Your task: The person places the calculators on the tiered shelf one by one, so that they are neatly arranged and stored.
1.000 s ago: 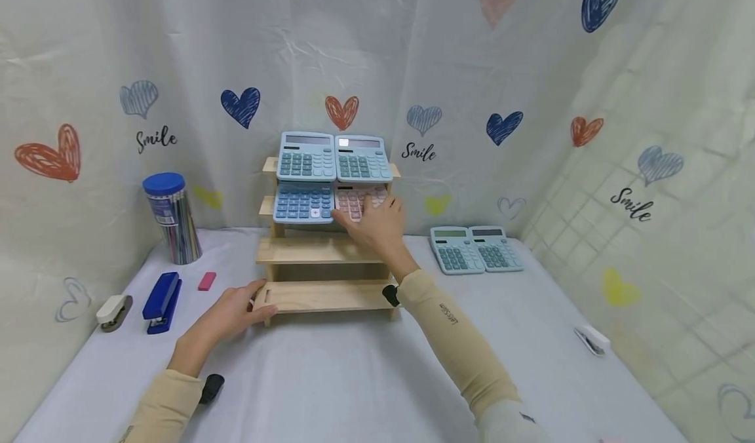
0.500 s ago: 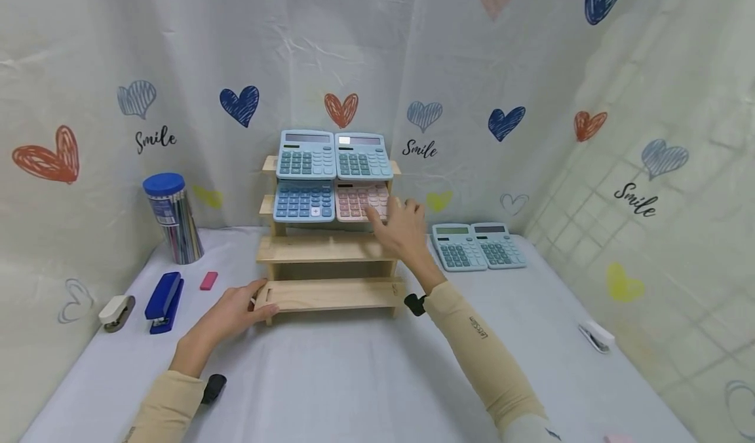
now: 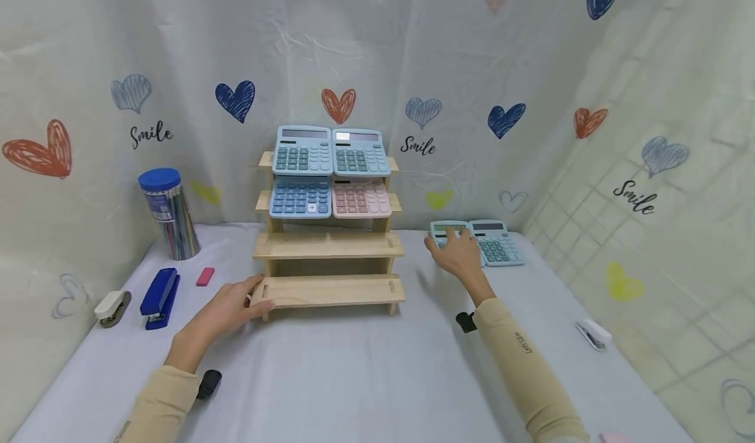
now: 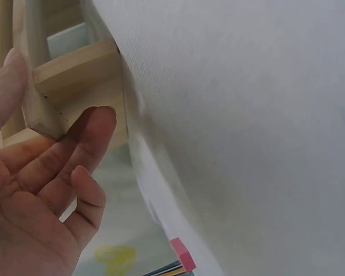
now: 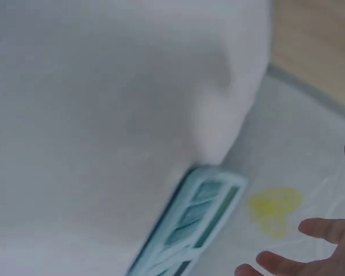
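The right hand point(image 3: 457, 253) is reaching with its grip spread, fingers straight and fanned, hovering over the nearer of two teal calculators point(image 3: 451, 240) lying side by side on the worktop point(image 3: 366, 371); whether the fingertips are touching the keys cannot be told. That calculator is showing as a flat pale teal plastic slab with a grey display strip at the top and rows of darker teal keys; its twin point(image 3: 497, 242) is lying just beyond the hand, toward the right. In the right wrist view the calculator point(image 5: 187, 227) is appearing blurred, with the fingertips point(image 5: 328, 230) open beside it.

The left hand point(image 3: 227, 307) is resting its relaxed grip against the left end of the bottom step of a wooden rack point(image 3: 330, 259), thumb on top and fingers alongside, not curled round it. In the left wrist view the fingers point(image 4: 75, 155) are lying straight against the pale, square-cut wood point(image 4: 75, 69).

The rack is made of light unfinished wood in four steps. On its two upper steps, well behind both hands, two teal calculators, a blue calculator point(image 3: 301, 197) and a pink calculator point(image 3: 361, 199) are leaning. The sleeve point(image 3: 522, 364) of the right arm is carrying small writing too small to read. The cloth behind is printed with hearts and the word "Smile" point(image 3: 419, 145).
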The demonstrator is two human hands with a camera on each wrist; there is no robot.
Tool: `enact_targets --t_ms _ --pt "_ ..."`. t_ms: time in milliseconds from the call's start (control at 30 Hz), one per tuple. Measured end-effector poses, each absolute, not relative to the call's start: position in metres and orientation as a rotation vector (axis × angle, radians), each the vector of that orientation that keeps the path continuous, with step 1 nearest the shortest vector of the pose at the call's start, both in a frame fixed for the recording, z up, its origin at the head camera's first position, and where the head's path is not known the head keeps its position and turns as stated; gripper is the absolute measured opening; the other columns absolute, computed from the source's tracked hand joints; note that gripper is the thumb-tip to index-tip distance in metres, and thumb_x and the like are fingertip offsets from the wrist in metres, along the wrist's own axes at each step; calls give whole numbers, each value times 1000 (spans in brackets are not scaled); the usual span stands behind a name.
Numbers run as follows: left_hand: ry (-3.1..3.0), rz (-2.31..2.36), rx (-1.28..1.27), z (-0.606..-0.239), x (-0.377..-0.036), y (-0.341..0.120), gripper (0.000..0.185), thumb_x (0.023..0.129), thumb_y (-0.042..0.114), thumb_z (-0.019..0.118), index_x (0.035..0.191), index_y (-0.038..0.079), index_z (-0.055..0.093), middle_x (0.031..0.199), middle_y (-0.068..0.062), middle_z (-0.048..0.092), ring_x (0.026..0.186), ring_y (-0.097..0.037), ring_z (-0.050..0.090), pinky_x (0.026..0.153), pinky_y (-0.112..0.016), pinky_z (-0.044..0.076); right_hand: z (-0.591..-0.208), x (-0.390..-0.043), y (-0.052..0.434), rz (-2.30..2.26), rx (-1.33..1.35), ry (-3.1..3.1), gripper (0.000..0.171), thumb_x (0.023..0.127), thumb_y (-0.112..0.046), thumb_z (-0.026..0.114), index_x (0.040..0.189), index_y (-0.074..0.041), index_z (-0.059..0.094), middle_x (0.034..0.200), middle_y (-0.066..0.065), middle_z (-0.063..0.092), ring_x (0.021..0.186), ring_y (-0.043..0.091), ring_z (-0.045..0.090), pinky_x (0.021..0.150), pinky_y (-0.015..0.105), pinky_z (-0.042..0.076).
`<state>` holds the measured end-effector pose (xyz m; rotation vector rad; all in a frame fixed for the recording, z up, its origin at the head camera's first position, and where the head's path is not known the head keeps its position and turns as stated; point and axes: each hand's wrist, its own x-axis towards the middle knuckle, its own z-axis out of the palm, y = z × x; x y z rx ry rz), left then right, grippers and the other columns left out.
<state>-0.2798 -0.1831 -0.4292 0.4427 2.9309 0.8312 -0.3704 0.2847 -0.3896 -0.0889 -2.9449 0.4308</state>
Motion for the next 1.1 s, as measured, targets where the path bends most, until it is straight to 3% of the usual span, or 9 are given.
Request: enact_targets --t_ms 333,700,1100 --pt "2924 840 465 -431 -278 -185 80 94 45 67 146 -9 41 118 -25 66 92 -24 63 76 -40 53 -411 -386 335 361 -161 -3228 97 95 -66 44 158 3 17 156 47 5 143 69 8 113 76 19" --pt "2928 840 496 -436 -278 -181 77 93 44 70 143 -8 44 110 -19 68 89 -22 62 76 -40 53 -423 -400 350 363 -256 -3279 104 89 -69 55 158 1 19 155 49 3 141 72 0 109 80 20" --pt "2917 857 431 -429 -280 -184 78 93 45 69 146 -7 42 118 -22 66 93 -23 62 79 -41 54 -420 -409 338 401 -219 -3259 107 86 -68 61 157 0 22 158 44 0 139 74 -1 109 81 18"
